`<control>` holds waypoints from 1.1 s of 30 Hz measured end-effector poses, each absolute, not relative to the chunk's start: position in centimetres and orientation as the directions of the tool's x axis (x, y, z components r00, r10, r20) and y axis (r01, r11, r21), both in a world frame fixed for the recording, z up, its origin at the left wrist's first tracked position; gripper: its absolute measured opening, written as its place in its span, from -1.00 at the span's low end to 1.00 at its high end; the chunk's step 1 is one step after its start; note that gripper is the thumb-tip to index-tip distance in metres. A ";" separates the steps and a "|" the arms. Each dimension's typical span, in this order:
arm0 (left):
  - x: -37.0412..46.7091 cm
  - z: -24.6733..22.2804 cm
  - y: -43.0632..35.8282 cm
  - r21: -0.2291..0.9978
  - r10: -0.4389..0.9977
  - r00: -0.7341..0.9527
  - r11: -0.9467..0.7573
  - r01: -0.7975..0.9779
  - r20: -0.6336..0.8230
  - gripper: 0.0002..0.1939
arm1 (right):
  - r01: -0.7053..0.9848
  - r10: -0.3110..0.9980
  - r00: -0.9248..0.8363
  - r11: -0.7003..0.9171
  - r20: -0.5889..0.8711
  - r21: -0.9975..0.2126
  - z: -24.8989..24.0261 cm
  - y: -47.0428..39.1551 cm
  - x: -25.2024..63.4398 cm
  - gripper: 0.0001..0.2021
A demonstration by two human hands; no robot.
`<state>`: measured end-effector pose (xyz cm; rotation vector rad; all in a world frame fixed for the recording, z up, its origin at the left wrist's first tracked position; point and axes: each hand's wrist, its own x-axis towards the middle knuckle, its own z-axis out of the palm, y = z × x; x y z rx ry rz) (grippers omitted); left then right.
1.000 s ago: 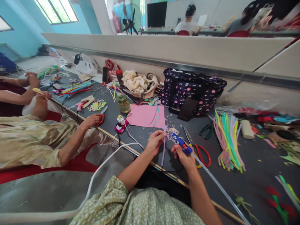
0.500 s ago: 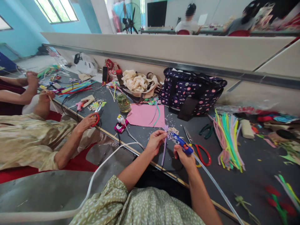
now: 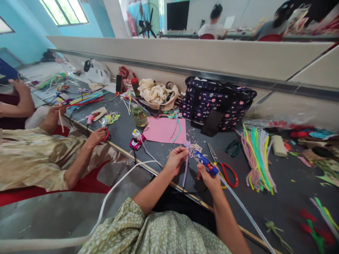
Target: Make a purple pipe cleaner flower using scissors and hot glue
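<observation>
Between the thumb and fingers of my left hand (image 3: 177, 160) is a light-purple pipe-cleaner flower (image 3: 188, 145), its purple stem (image 3: 185, 171) hanging down over the table. My right hand (image 3: 211, 179) is wrapped around a blue glue gun (image 3: 205, 163) with a long clear glue stick (image 3: 245, 208) trailing from its back. The gun's nozzle, speckled with scraps, points at the flower close to my left fingertips; whether it touches cannot be made out. Red-handled scissors (image 3: 225, 173) lie just right of the glue gun. Small pale petal scraps (image 3: 196, 147) lie behind the nozzle.
A pink sheet (image 3: 165, 131), a glass jar (image 3: 140, 116) and a magenta power plug (image 3: 136, 141) stand ahead left. Behind is a dotted bag (image 3: 215, 102); rightward lie pliers (image 3: 233, 148) and pipe-cleaner bundles (image 3: 258, 158). A co-worker's hand (image 3: 96, 137) holds scissors at left.
My hands, the flower and the glue gun stay almost still. On the left, the co-worker's scissors hand has drawn back toward the table edge, and a farther person's arm has moved left.
</observation>
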<state>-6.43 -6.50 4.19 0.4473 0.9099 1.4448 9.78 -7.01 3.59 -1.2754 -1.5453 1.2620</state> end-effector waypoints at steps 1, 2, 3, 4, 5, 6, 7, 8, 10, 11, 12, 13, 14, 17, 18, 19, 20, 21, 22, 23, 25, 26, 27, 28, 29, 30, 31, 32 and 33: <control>-6.4 4.2 -6.5 0.752 0.959 -0.116 0.125 -0.647 -0.259 -0.68 | 0.223 0.976 -0.216 0.012 -0.038 -0.975 3.6 -7.0 9.8 -0.59; -6.4 4.2 -6.5 0.752 0.959 -0.115 0.127 -0.647 -0.261 -0.68 | 0.216 0.976 -0.212 0.007 -0.040 -0.976 3.6 -7.0 9.7 -0.59; -6.5 4.2 -6.5 0.753 0.958 -0.115 0.128 -0.646 -0.262 -0.68 | 0.209 0.977 -0.207 0.002 -0.043 -0.978 3.6 -7.1 9.7 -0.59; -6.5 4.2 -6.5 0.754 0.958 -0.115 0.130 -0.644 -0.263 -0.68 | 0.205 0.978 -0.204 -0.002 -0.045 -0.979 3.6 -7.1 9.7 -0.59; -6.5 4.2 -6.5 0.756 0.958 -0.116 0.128 -0.641 -0.261 -0.68 | 0.204 0.978 -0.203 -0.004 -0.046 -0.979 3.7 -7.1 9.6 -0.59; -6.5 4.2 -6.5 0.759 0.959 -0.117 0.126 -0.639 -0.258 -0.69 | 0.207 0.979 -0.200 -0.002 -0.044 -0.978 3.7 -7.1 9.6 -0.59; -6.6 4.1 -6.5 0.762 0.960 -0.117 0.123 -0.635 -0.253 -0.71 | 0.213 0.979 -0.198 0.000 -0.043 -0.977 3.8 -7.1 9.6 -0.59; -6.6 4.0 -6.5 0.766 0.962 -0.118 0.119 -0.632 -0.247 -0.72 | 0.221 0.980 -0.196 0.004 -0.040 -0.975 3.8 -7.2 9.7 -0.59; -6.6 4.0 -6.5 0.776 0.964 -0.121 0.111 -0.621 -0.235 -0.74 | 0.236 0.979 -0.200 0.012 -0.037 -0.972 3.8 -7.2 9.7 -0.60; -6.6 4.0 -6.5 0.782 0.966 -0.124 0.106 -0.614 -0.229 -0.74 | 0.240 0.979 -0.201 0.016 -0.034 -0.971 3.8 -7.2 9.7 -0.60; -6.6 4.1 -6.5 0.789 0.967 -0.129 0.100 -0.606 -0.221 -0.75 | 0.243 0.979 -0.202 0.019 -0.031 -0.970 3.7 -7.2 9.7 -0.60; -6.6 4.1 -6.5 0.796 0.968 -0.134 0.093 -0.598 -0.214 -0.75 | 0.244 0.979 -0.200 0.022 -0.028 -0.970 3.7 -7.2 9.7 -0.60; -6.6 4.2 -6.5 0.804 0.968 -0.140 0.087 -0.588 -0.207 -0.75 | 0.245 0.981 -0.195 0.025 -0.024 -0.969 3.8 -7.2 9.7 -0.60; -6.7 4.5 -6.5 0.828 0.969 -0.162 0.068 -0.557 -0.188 -0.75 | 0.260 0.985 -0.173 0.036 -0.009 -0.965 4.1 -7.2 9.6 -0.60; -6.7 4.6 -6.5 0.836 0.968 -0.171 0.061 -0.545 -0.182 -0.75 | 0.269 0.986 -0.167 0.040 -0.006 -0.962 4.3 -7.3 9.6 -0.60; -6.7 4.6 -6.5 0.843 0.968 -0.178 0.054 -0.534 -0.175 -0.75 | 0.277 0.986 -0.164 0.043 -0.003 -0.960 4.5 -7.3 9.5 -0.60; -6.7 4.6 -6.5 0.849 0.969 -0.183 0.048 -0.527 -0.168 -0.75 | 0.286 0.986 -0.164 0.046 -0.001 -0.957 4.7 -7.3 9.5 -0.60; -6.7 4.5 -6.5 0.852 0.969 -0.185 0.044 -0.522 -0.164 -0.75 | 0.295 0.987 -0.163 0.049 0.000 -0.954 4.9 -7.4 9.5 -0.60; -6.7 4.5 -6.5 0.853 0.969 -0.184 0.044 -0.521 -0.162 -0.75 | 0.303 0.987 -0.163 0.050 0.000 -0.952 5.0 -7.4 9.5 -0.60; -6.8 4.4 -6.5 0.852 0.970 -0.180 0.046 -0.521 -0.163 -0.74 | 0.312 0.987 -0.162 0.051 0.000 -0.949 5.2 -7.4 9.4 -0.59; -6.8 4.4 -6.5 0.852 0.971 -0.176 0.048 -0.520 -0.162 -0.75 | 0.330 0.987 -0.161 0.056 0.003 -0.942 5.4 -7.5 9.5 -0.59; -6.8 4.4 -6.5 0.854 0.971 -0.176 0.047 -0.518 -0.161 -0.75 | 0.341 0.987 -0.164 0.061 0.005 -0.938 5.5 -7.5 9.5 -0.59; -6.8 4.4 -6.5 0.857 0.971 -0.179 0.042 -0.513 -0.156 -0.75 | 0.351 0.986 -0.168 0.068 0.009 -0.934 5.5 -7.5 9.5 -0.60; -6.8 4.5 -6.5 0.861 0.972 -0.185 0.034 -0.508 -0.147 -0.75 | 0.363 0.985 -0.174 0.075 0.011 -0.929 5.6 -7.4 9.6 -0.60; -6.8 4.5 -6.4 0.865 0.972 -0.190 0.024 -0.500 -0.137 -0.75 | 0.374 0.983 -0.181 0.080 0.012 -0.924 5.7 -7.4 9.6 -0.61; -6.9 4.6 -6.4 0.871 0.972 -0.195 0.015 -0.492 -0.127 -0.75 | 0.385 0.982 -0.187 0.084 0.012 -0.919 5.8 -7.4 9.7 -0.61; -6.9 4.6 -6.4 0.875 0.973 -0.199 0.008 -0.483 -0.119 -0.75 | 0.392 0.982 -0.191 0.085 0.010 -0.916 5.9 -7.4 9.7 -0.61; -6.9 4.7 -6.4 0.879 0.973 -0.203 0.003 -0.476 -0.114 -0.75 | 0.396 0.981 -0.192 0.084 0.007 -0.914 6.0 -7.4 9.7 -0.61; -6.9 4.8 -6.4 0.881 0.973 -0.204 0.002 -0.473 -0.112 -0.75 | 0.398 0.980 -0.197 0.082 0.002 -0.914 6.1 -7.4 9.8 -0.61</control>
